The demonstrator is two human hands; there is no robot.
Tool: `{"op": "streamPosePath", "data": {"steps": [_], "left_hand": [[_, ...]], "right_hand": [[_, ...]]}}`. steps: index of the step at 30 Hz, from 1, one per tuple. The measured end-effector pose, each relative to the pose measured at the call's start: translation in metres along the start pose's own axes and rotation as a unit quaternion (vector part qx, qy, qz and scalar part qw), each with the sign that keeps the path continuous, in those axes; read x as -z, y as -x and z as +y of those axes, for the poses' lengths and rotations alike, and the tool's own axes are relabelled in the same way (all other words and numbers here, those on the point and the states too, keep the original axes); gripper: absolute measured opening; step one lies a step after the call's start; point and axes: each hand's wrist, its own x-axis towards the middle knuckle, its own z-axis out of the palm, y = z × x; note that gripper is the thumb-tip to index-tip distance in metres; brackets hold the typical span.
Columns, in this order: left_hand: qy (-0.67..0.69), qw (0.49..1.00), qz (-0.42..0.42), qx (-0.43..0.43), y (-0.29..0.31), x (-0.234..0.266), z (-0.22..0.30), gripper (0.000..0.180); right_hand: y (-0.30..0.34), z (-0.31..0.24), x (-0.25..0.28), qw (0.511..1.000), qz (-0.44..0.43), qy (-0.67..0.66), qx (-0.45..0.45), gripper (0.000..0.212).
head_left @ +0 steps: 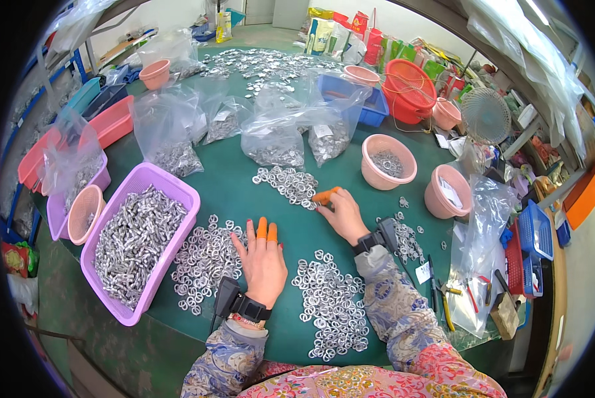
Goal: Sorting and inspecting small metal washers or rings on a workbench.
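My left hand (pixel 265 268) lies palm down on the green table, fingers stretched out, orange cots on two of them. It touches the right edge of a pile of small silvery oval metal rings (pixel 204 262), each with a crossbar. Further off, my right hand (pixel 345 217), also with orange finger cots, has its thumb and fingers drawn together at the right edge of a smaller ring pile (pixel 285 183). What lies between those fingertips is hidden. Close to my body is another ring pile (pixel 330 308). More rings (pixel 409 244) lie scattered beside my right wrist.
A purple basket (pixel 191 204) full of silvery metal pieces stands at left. Clear bags (pixel 272 142) of parts sit across the middle. Pink bowls (pixel 379 176) and a red basin (pixel 407 89) are at right, with pliers (pixel 447 308) near the table edge.
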Motion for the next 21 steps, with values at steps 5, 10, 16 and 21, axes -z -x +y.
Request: {"op": "streamPosePath", "data": {"steps": [5, 10, 16, 21], "left_hand": [[0.007, 1.0, 0.009, 0.003, -0.002, -0.001, 0.003, 0.041], [0.012, 1.0, 0.011, 0.013, 0.002, 0.002, 0.0, 0.042], [0.016, 1.0, 0.011, 0.007, -0.001, 0.001, 0.002, 0.041], [0.009, 1.0, 0.014, 0.004, 0.0, 0.0, 0.0, 0.043]], "right_hand": [[0.028, 0.015, 0.016, 0.992, 0.008, -0.099, 0.08, 0.031], [0.035, -0.013, 0.03, 0.987, -0.04, -0.09, -0.129, 0.028], [0.038, -0.002, 0.022, 1.0, -0.014, -0.02, -0.01, 0.029], [0.038, -0.002, 0.025, 0.989, -0.049, -0.099, -0.096, 0.03]]}}
